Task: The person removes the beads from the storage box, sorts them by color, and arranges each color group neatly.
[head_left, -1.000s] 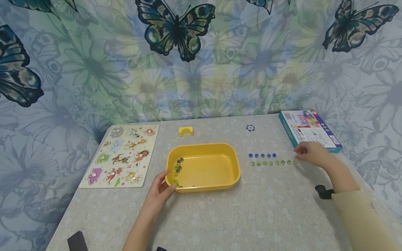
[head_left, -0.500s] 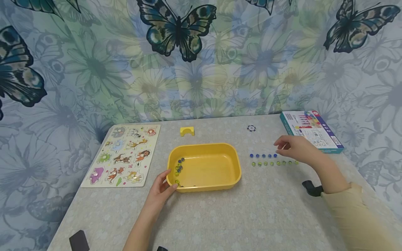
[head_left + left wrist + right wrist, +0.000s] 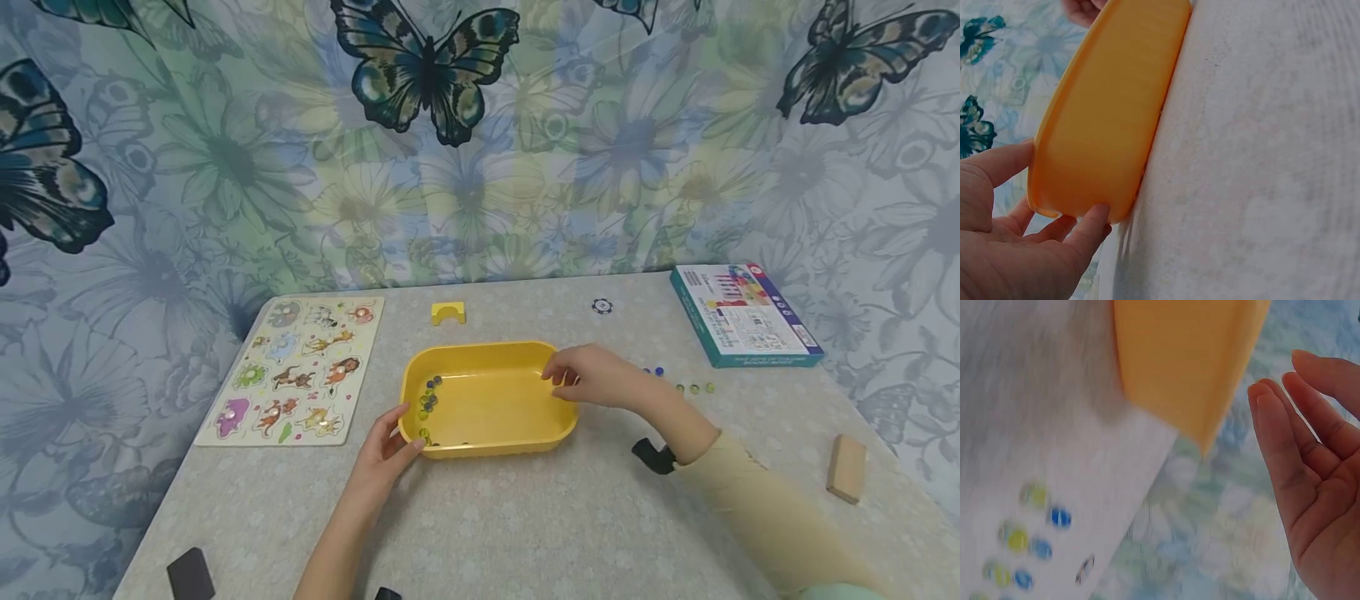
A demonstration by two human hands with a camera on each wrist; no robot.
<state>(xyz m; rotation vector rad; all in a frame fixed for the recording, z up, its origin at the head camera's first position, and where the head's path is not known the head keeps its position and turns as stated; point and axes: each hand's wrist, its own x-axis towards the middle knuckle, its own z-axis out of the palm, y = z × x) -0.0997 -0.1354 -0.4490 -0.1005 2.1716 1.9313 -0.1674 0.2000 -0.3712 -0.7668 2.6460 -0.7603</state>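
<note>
My left hand (image 3: 381, 454) grips the near left corner of a yellow plastic tray (image 3: 495, 408); the left wrist view shows the fingers (image 3: 1088, 231) against its outer wall. Inside, along the left end, lie several small green and dark blue marbles (image 3: 429, 401). Over the tray's right end hovers my right hand (image 3: 596, 377), fingers loosely bent and nothing visible between them. To its right, a row of blue marbles (image 3: 659, 372) and a row of green marbles (image 3: 694, 388) are partly hidden by the hand and wrist; the right wrist view shows blue (image 3: 1041, 548) beside green (image 3: 1018, 539).
An animal puzzle board (image 3: 292, 371) lies at the left. Behind the tray stand a yellow arch block (image 3: 448, 312) and a small round token (image 3: 602, 307). A flat box (image 3: 746, 317) is at the back right, a wooden block (image 3: 847, 468) at the right, a dark block (image 3: 191, 573) front left.
My right hand has moved left, from the right end of the green row, past the blue row, to above the tray's right end. The left hand stays on the tray.
</note>
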